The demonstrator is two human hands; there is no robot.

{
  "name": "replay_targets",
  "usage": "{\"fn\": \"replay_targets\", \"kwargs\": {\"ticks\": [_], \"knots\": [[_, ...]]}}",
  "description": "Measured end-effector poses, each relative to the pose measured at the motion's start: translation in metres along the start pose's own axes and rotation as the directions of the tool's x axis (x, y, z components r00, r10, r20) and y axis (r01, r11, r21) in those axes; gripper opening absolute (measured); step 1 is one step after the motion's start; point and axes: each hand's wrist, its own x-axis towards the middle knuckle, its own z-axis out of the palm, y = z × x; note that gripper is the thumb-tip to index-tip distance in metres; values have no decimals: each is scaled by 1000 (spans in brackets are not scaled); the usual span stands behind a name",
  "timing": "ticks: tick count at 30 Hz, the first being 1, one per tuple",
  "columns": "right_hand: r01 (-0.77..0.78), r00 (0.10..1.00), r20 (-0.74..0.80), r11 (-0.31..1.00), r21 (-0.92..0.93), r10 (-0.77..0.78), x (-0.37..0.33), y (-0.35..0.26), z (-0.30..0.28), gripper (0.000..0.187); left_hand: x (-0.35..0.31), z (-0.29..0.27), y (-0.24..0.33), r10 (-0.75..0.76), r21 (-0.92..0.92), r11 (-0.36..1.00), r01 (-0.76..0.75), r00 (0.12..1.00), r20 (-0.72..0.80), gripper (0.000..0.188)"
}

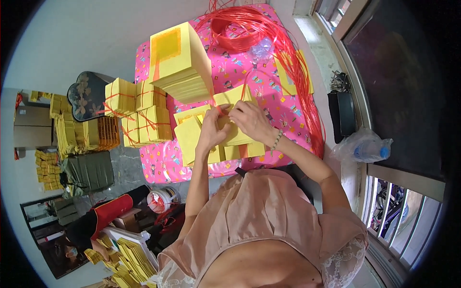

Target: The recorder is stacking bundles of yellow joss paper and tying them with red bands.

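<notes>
On the pink patterned surface [230, 72], near centre: a flat stack of yellow paper [230, 139], crossed by red string [220, 109]. Left hand [211, 128] and right hand [249, 120], fingers curled, pinch the string atop the stack. Tied bundles [144, 113] lie left; glossy red cord [249, 29] loops far.
</notes>
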Motion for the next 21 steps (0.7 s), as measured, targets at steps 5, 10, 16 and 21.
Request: {"fn": "replay_targets", "kwargs": {"ticks": [5, 10, 16, 21], "knots": [[-36, 999, -38, 999, -21, 35, -3, 2, 2, 10, 4, 5, -10, -119, -118, 986, 116, 993, -19, 37], [-90, 975, -182, 979, 181, 124, -3, -1, -7, 15, 7, 15, -13, -227, -203, 959, 197, 964, -139, 36], [-387, 811, -203, 763, 518, 549, -15, 9, -5, 12, 6, 20, -14, -272, -285, 935, 213, 944, -186, 39], [-557, 829, 61, 814, 165, 555, -4, -13, -27, 18, 4, 22, -16, -237, -121, 970, 213, 941, -243, 44]]}}
